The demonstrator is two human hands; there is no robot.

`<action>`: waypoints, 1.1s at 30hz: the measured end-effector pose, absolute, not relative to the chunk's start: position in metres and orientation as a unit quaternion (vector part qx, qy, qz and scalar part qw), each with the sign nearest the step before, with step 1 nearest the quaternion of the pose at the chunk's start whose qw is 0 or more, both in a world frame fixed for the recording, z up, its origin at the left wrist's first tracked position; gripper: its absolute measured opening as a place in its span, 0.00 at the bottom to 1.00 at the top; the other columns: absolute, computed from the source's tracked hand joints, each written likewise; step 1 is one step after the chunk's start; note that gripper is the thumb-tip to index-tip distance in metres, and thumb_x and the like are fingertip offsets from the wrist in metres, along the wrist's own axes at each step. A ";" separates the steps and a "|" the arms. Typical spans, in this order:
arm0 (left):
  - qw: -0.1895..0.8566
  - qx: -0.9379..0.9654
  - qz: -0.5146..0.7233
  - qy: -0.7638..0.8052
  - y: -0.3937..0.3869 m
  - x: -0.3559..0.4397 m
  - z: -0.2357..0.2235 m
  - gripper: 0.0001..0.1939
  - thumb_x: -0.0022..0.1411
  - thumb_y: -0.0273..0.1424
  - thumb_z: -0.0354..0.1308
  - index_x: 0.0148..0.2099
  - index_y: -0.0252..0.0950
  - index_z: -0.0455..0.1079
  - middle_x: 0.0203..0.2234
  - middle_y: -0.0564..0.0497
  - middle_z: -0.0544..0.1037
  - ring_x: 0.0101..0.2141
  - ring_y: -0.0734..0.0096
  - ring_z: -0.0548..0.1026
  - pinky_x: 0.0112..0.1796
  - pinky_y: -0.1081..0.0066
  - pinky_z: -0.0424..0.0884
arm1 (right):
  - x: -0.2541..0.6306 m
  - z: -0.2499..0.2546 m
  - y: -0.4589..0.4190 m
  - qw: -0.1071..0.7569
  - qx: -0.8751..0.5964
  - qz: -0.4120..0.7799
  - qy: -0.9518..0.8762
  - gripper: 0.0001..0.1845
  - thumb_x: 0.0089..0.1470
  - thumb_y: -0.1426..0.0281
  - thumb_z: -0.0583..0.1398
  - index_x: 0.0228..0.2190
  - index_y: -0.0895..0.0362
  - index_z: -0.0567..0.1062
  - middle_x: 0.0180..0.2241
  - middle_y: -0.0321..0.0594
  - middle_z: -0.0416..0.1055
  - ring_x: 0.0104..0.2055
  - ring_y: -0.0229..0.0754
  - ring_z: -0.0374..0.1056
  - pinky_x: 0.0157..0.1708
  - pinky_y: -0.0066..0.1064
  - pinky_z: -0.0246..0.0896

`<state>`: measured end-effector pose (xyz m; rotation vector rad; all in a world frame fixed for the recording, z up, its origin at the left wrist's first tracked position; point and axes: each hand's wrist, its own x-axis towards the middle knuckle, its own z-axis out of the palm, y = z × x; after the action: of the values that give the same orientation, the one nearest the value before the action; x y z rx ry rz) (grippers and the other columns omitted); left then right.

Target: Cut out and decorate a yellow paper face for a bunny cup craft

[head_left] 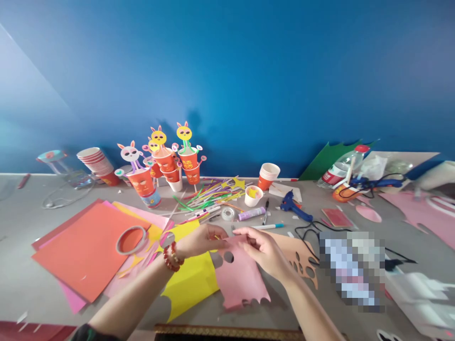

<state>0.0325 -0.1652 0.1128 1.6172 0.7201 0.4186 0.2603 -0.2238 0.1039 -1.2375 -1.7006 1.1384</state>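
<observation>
In front of me is a pink paper sheet [245, 279] with a round hole and a scalloped lower edge. My left hand [202, 241], with a red bead bracelet [171, 258] on its wrist, pinches the sheet's upper left edge. The thumb and fingers of my right hand [263, 248] close on its top right part. Beneath my left hand lies a yellow sheet [195, 279] with curved cut edges. Past the right hand rests a peach sheet [284, 242] with several holes.
Coloured sheets [88, 251] lie at left under a tape roll [119, 244]. Behind stand red paper cups with rabbit figures [142, 182], paper strips [209, 194], a purple glue stick [251, 214] and a small cup [253, 196]. A blue glue gun [295, 208] trails black cable at right.
</observation>
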 end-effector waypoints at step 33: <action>0.798 0.378 0.320 0.344 -0.219 0.038 0.097 0.15 0.57 0.39 0.66 0.29 0.35 0.67 0.19 0.57 0.63 0.25 0.69 0.77 0.23 0.76 0.72 | 0.293 0.049 -0.283 0.403 -0.608 0.443 -0.522 0.16 0.56 0.53 0.60 0.32 0.53 0.73 0.24 0.38 0.74 0.22 0.43 0.68 0.21 0.30 0.60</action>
<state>0.0378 -0.2194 0.0967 0.8111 0.7386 0.6874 0.2927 -0.2827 0.0495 -1.5364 -1.3186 1.1183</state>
